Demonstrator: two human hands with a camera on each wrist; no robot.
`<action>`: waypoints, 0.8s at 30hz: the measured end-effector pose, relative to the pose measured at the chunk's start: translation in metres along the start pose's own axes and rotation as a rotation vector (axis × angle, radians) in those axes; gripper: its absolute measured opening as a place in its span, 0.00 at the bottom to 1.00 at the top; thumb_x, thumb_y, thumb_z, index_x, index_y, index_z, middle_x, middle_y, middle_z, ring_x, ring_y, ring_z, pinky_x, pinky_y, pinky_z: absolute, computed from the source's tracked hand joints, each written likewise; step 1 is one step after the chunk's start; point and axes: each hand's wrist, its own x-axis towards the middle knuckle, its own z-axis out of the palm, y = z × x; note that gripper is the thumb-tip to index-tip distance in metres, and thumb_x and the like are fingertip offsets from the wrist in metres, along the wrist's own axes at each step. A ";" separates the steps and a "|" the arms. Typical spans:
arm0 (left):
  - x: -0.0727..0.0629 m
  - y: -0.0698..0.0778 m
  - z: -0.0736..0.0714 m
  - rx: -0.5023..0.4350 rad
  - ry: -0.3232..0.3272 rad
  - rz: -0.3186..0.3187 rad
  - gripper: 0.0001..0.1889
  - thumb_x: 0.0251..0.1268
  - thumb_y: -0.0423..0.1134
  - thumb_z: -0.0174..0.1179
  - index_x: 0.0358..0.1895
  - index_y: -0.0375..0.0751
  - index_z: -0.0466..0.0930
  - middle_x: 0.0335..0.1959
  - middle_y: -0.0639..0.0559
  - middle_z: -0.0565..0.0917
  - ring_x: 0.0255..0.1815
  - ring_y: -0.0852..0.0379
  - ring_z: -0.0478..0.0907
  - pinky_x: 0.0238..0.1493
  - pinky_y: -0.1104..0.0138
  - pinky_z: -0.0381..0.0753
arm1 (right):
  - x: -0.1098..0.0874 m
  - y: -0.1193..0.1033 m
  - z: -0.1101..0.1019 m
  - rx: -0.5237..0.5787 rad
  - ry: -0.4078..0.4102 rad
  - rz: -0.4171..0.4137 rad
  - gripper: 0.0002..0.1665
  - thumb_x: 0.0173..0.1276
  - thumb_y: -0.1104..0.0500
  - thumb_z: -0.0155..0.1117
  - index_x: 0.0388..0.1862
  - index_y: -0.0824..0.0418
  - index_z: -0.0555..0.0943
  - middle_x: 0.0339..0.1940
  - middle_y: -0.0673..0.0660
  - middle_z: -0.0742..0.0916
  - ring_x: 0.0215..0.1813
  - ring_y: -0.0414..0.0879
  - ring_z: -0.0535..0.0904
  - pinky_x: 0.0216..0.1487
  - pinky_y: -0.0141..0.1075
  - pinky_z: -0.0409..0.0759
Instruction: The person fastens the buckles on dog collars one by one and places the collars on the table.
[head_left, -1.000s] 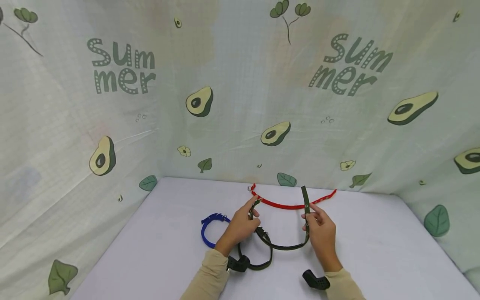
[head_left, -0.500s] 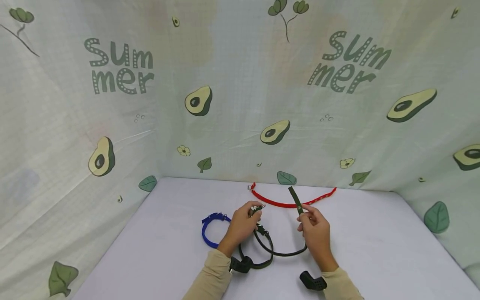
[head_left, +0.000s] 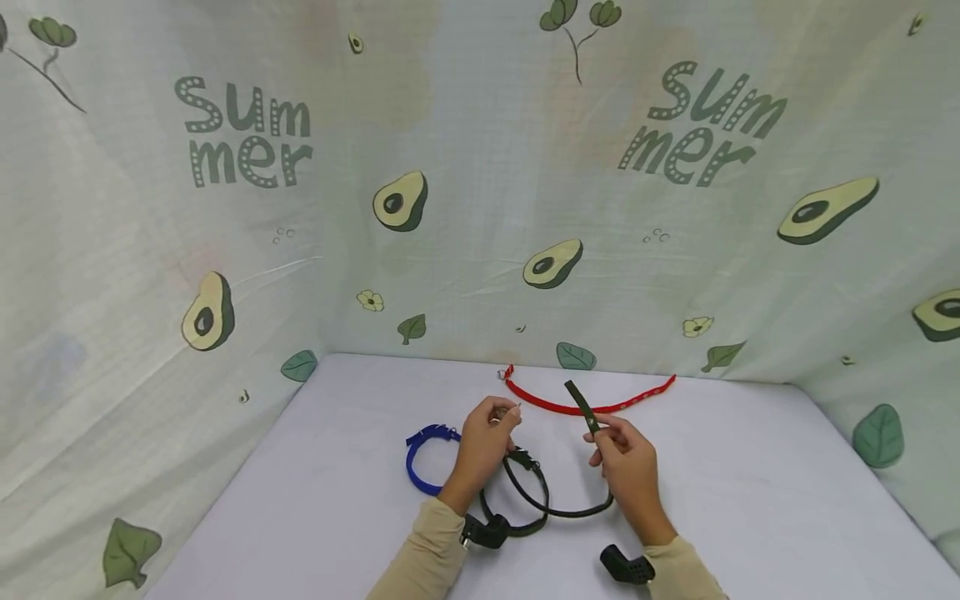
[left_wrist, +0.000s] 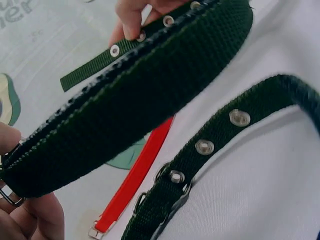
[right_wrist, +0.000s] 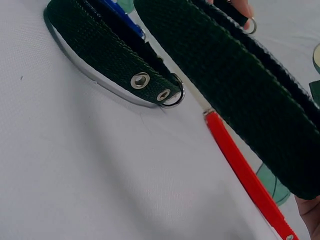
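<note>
You hold one green collar (left_wrist: 150,110) with two hands above the white table (head_left: 750,500). Your left hand (head_left: 482,442) has the metal buckle (left_wrist: 12,199) end: thumb and fingers are pinching it, with the palm partly turned from the head view. Your right hand (head_left: 630,462) is pinching the other end between thumb and fingers, at the part which has the metal eyelets (left_wrist: 115,50). The bare tip of this end sticks out past your fingers, tilted up and to the left, and in the head view it crosses in front of the red collar (head_left: 555,407). Between your hands the green band hangs down in a curve; whether its lowest part touches the table, I cannot tell.

A second green collar (right_wrist: 100,55) lies in a ring on the table, near your left wrist and partly behind the held band. To the left of it there is a blue collar (head_left: 412,467), also in a ring, and your left arm covers some of it. The red collar lies farther back, in a shallow curve, near the printed cloth (head_left: 465,125) with avocados and leaves. On each wrist you wear a black camera (head_left: 627,567).
</note>
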 end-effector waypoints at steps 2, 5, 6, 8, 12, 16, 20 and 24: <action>0.000 0.000 0.001 -0.030 -0.012 -0.020 0.11 0.75 0.43 0.59 0.50 0.39 0.81 0.40 0.44 0.85 0.21 0.57 0.78 0.25 0.69 0.78 | -0.001 -0.001 0.000 0.007 -0.018 0.004 0.13 0.74 0.67 0.56 0.52 0.59 0.82 0.37 0.61 0.88 0.25 0.49 0.81 0.22 0.33 0.76; 0.000 0.001 0.003 -0.065 -0.016 -0.042 0.11 0.75 0.42 0.59 0.50 0.40 0.81 0.40 0.46 0.86 0.22 0.58 0.78 0.25 0.70 0.77 | -0.002 -0.001 0.000 0.018 -0.049 0.008 0.12 0.73 0.68 0.56 0.51 0.60 0.82 0.38 0.63 0.88 0.26 0.50 0.81 0.23 0.33 0.76; 0.000 0.001 0.003 -0.071 -0.016 -0.048 0.10 0.74 0.42 0.59 0.50 0.40 0.81 0.40 0.47 0.87 0.23 0.58 0.78 0.25 0.70 0.77 | -0.003 -0.001 0.001 0.020 -0.058 0.009 0.12 0.73 0.69 0.56 0.50 0.61 0.82 0.38 0.63 0.88 0.26 0.50 0.81 0.23 0.33 0.76; 0.000 0.001 0.004 -0.079 -0.017 -0.057 0.11 0.74 0.41 0.60 0.50 0.40 0.82 0.39 0.49 0.87 0.23 0.58 0.79 0.25 0.70 0.77 | -0.004 0.000 0.001 0.014 -0.069 0.010 0.12 0.72 0.69 0.56 0.50 0.60 0.82 0.38 0.64 0.88 0.26 0.50 0.81 0.23 0.34 0.76; 0.000 -0.001 0.006 -0.089 -0.031 -0.083 0.11 0.73 0.40 0.60 0.51 0.39 0.83 0.39 0.48 0.87 0.23 0.58 0.78 0.25 0.71 0.77 | -0.005 0.002 0.002 -0.003 -0.064 0.011 0.12 0.72 0.69 0.56 0.49 0.61 0.82 0.37 0.64 0.87 0.26 0.49 0.80 0.23 0.34 0.76; 0.000 -0.001 0.006 -0.106 -0.038 -0.097 0.11 0.74 0.40 0.60 0.51 0.39 0.82 0.41 0.45 0.88 0.23 0.58 0.78 0.26 0.71 0.77 | -0.005 0.002 0.003 0.008 -0.058 0.002 0.10 0.73 0.67 0.57 0.48 0.61 0.83 0.35 0.61 0.87 0.25 0.49 0.80 0.22 0.34 0.76; -0.001 0.004 0.006 -0.110 -0.037 -0.105 0.12 0.74 0.39 0.60 0.53 0.36 0.81 0.42 0.44 0.88 0.24 0.58 0.77 0.26 0.71 0.76 | -0.004 0.001 0.006 0.035 -0.063 -0.006 0.08 0.72 0.67 0.59 0.46 0.60 0.83 0.33 0.59 0.87 0.24 0.49 0.81 0.21 0.34 0.76; -0.002 0.011 0.005 -0.097 -0.047 -0.115 0.13 0.74 0.36 0.59 0.54 0.32 0.80 0.42 0.41 0.87 0.24 0.56 0.77 0.26 0.70 0.76 | -0.005 0.000 0.007 0.046 -0.083 -0.006 0.09 0.72 0.68 0.59 0.45 0.60 0.83 0.34 0.62 0.87 0.25 0.49 0.80 0.21 0.34 0.75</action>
